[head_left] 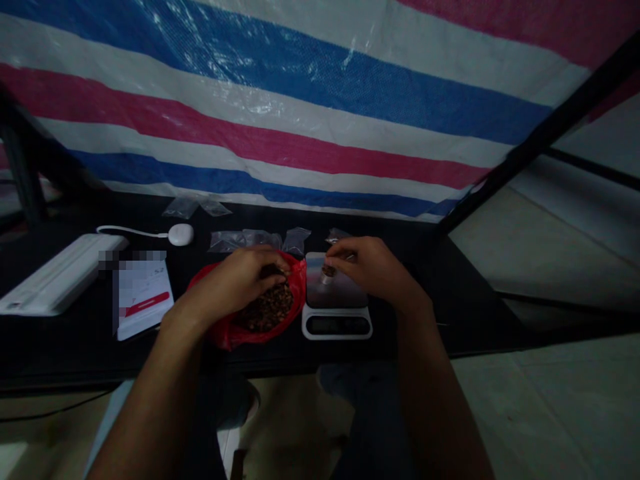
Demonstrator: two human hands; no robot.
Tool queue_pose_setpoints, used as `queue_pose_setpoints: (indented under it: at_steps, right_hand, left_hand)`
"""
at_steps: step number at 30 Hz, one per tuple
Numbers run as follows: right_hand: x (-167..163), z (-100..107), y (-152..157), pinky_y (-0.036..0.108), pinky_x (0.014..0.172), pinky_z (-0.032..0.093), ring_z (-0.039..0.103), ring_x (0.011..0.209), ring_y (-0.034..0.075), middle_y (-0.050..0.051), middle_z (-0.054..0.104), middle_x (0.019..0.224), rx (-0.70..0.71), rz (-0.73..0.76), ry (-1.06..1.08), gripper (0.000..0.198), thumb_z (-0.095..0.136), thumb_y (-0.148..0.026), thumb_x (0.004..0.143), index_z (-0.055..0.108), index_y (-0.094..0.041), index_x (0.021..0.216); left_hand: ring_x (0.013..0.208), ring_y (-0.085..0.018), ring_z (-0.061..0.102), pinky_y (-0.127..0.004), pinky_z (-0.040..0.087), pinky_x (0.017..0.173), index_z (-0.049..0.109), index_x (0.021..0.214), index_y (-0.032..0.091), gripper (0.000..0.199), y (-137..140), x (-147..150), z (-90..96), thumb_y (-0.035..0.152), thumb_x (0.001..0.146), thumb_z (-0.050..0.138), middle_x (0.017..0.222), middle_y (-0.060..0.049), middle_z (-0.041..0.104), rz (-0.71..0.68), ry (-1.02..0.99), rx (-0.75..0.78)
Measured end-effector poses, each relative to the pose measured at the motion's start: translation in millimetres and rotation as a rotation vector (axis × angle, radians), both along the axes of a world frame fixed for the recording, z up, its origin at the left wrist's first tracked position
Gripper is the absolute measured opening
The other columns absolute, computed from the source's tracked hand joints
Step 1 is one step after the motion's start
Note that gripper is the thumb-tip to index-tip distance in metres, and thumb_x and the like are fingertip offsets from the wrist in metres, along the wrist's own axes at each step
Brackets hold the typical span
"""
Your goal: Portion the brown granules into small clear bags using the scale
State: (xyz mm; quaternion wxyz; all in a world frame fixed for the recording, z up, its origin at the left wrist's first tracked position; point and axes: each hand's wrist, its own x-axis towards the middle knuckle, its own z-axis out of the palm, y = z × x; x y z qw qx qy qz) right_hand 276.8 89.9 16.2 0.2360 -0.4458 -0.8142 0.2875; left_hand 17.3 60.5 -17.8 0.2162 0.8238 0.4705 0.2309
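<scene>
A red plastic bag lies open with many small brown pieces inside, like dried beans or seeds; their exact kind is unclear. Over its far side, my left hand reaches in with curled fingers near the pieces. Whatever its fingertips hold is hidden. To the right stands a white kitchen scale with a shiny metal plate. My right hand is above that plate, thumb and finger pinched on a small brown piece. A pale spot just under it may be its reflection.
Several clear small plastic bags lie along the back of the black table. At left are a phone with a lit screen, a long white device and a white corded puck. A striped sheet hangs behind.
</scene>
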Motion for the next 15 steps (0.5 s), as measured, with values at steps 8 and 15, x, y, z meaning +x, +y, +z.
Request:
queue_pose_setpoints:
  at_steps: [8, 15]
  right_hand:
    - [14.8, 2.6, 4.8, 0.031, 0.08, 0.056, 0.075, 0.09, 0.02, 0.008, 0.081, 0.1, 0.068, -0.121, 0.074, 0.014, 0.067, -0.023, 0.094, 0.078, -0.016, 0.1]
    - [17.9, 2.6, 3.7, 0.029, 0.072, 0.053, 0.073, 0.08, 0.019, 0.006, 0.08, 0.089, 0.012, -0.096, 0.002, 0.013, 0.063, -0.019, 0.092, 0.076, -0.017, 0.09]
  left_hand:
    - [0.093, -0.018, 0.072, -0.03, 0.054, 0.087, 0.077, 0.103, 0.021, 0.016, 13.2, 29.3, 30.8, 0.018, 0.093, 0.065, 0.104, -0.003, 0.076, -0.138, -0.085, 0.057]
    - [0.097, -0.02, 0.072, -0.03, 0.053, 0.088, 0.078, 0.098, 0.019, 0.015, 33.6, 69.5, 31.4, 0.011, 0.092, 0.068, 0.101, -0.005, 0.076, -0.27, 0.051, 0.139]
